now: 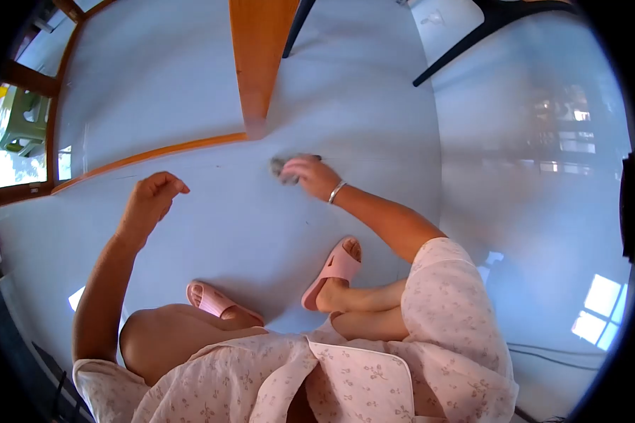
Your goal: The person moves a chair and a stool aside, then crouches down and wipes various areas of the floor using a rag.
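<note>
My right hand (312,176), a silver bracelet (337,191) at its wrist, is low over the pale floor. Its fingers are closed on a small grey cloth (282,170), crumpled and partly hidden under them; motion blurs the edges. A small dark bit shows on the far side of the hand. To the left, my left hand (154,201) hangs in the air with its fingers loosely bent and the thumb apart from them. Nothing shows in it.
Beyond my right hand, an orange wooden door (257,63) ends near a wooden floor strip (155,151). Dark chair legs (466,42) stand farther back. A shiny white wall (522,183) rises at right. My feet in pink slippers (341,262) are below. Dark cables (554,352) lie lower right.
</note>
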Demonstrator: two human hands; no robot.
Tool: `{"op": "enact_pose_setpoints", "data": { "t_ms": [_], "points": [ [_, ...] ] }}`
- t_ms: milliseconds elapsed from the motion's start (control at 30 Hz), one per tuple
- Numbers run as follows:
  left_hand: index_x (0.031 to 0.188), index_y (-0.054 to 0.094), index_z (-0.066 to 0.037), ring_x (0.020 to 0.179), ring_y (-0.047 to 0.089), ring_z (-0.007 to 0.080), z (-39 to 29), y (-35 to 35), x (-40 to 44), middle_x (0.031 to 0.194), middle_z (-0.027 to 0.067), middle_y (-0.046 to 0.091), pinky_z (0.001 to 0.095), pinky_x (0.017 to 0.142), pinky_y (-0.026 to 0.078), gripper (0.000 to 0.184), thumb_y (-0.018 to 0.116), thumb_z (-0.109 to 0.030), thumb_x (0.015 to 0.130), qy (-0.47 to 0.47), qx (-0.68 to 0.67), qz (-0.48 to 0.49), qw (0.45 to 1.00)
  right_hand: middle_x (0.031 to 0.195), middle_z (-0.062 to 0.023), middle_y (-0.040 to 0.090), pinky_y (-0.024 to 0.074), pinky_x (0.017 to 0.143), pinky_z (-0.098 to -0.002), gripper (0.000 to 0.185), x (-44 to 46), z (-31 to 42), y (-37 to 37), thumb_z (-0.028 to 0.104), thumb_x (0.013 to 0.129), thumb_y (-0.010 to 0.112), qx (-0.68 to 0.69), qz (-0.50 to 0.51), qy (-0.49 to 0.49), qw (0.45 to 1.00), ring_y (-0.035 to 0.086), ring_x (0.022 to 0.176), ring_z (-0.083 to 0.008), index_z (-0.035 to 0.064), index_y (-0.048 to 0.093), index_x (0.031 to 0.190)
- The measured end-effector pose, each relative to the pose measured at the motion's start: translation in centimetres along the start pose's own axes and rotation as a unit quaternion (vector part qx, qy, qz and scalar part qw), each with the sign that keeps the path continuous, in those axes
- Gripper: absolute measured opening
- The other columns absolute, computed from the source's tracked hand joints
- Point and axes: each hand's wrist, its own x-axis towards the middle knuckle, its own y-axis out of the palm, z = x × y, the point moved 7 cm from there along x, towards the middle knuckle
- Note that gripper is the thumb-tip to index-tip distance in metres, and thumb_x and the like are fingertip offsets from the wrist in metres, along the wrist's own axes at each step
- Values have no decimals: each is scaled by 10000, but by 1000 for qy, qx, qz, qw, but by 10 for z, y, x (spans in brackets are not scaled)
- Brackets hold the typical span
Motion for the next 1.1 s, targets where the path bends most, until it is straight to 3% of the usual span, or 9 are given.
{"op": "enact_pose_setpoints", "data": {
  "t_ms": [200,367,400,467,667,800,933,1033,1100],
  "points": [
    [891,576,-9,432,195,33,62,30,-9,510,-76,288,233,416,145,248,499,-231,968,-37,-172,83,981,1128,-123,611,473,886,-351,340,-80,-98,-110,34,778,542,59,-334,263,903,565,1041,-294,62,620,1108],
    [896,563,-7,433,193,33,74,27,-14,522,-80,281,228,409,146,228,526,-224,956,-53,-285,78,954,1142,-139,607,440,939,-393,431,-147,-189,-86,15,759,551,-98,-315,444,833,562,1066,-320,58,577,1188],
    [896,563,-7,433,193,33,75,24,-13,522,-80,281,228,409,146,228,526,-224,956,-55,-287,76,953,1142,-139,607,440,939,-393,431,-145,-200,-66,15,759,551,-97,-312,443,835,562,1066,-320,58,577,1188],
    [901,544,-23,445,211,30,74,20,-10,551,-74,278,217,405,158,218,536,-233,959,-44,-329,65,941,1159,-136,606,440,932,-409,462,-121,-172,-33,-20,724,555,-251,-411,264,836,560,1085,-319,67,592,1176],
    [920,538,-25,457,210,23,70,34,10,568,-71,252,202,391,157,198,524,-217,968,-52,-403,77,911,1254,-94,545,423,932,-418,486,7,8,73,-102,720,526,-87,-269,136,949,508,1153,-305,82,594,1165],
    [940,531,-21,453,203,28,68,30,8,568,-70,247,206,389,157,194,524,-213,968,-50,-422,77,902,1237,-99,563,399,1012,-383,448,44,65,95,-56,794,493,62,-202,138,968,522,1143,-295,83,581,1210],
    [959,526,-19,452,202,31,92,9,1,570,-70,249,205,389,158,195,527,-214,965,-60,-444,60,892,1173,-167,587,440,953,-350,401,22,42,62,65,782,533,280,-262,230,894,572,1082,-280,-4,572,1176],
    [941,533,-23,450,202,31,117,-4,-5,571,-71,252,204,387,157,196,531,-217,962,-64,-465,43,882,1033,-92,647,476,856,-293,369,-20,11,13,115,796,570,256,-306,292,869,606,932,-177,-3,599,1144],
    [927,541,-30,447,210,30,132,-6,-13,563,-75,260,201,384,155,195,535,-222,959,-65,-484,27,872,1004,-108,654,474,836,-291,362,-48,-10,-18,131,801,585,230,-280,320,875,608,906,-191,-9,611,1134]
  ]
}}
